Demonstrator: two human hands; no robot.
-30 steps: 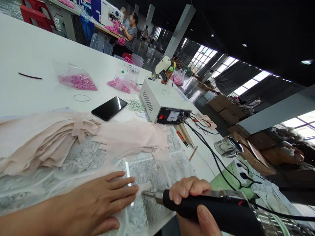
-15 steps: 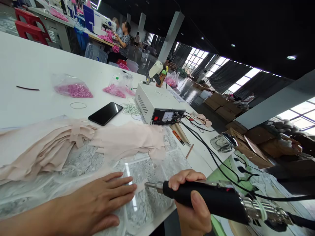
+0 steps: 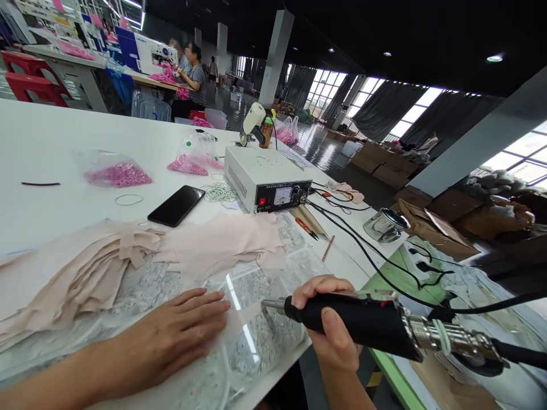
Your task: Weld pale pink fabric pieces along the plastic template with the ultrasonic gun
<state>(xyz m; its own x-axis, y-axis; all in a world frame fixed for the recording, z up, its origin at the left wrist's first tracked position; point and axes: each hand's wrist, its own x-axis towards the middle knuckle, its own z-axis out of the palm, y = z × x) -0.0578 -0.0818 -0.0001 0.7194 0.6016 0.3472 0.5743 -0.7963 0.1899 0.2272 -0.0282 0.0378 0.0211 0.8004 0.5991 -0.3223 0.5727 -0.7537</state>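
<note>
The black handheld tool (image 3: 350,319) is in the right hand (image 3: 335,344), whose fingers wrap round its grip. It lies to the right of the left hand (image 3: 183,324), which rests flat, fingers outstretched and grasping nothing, on a pale fabric strip (image 3: 245,316). The metal tip (image 3: 274,306), over the desk (image 3: 55,142), points left toward those fingers, at the strip's free end; whether it touches is unclear. The tool's long axis runs nearly level, sloping slightly down rightward to its cable (image 3: 519,352).
</note>
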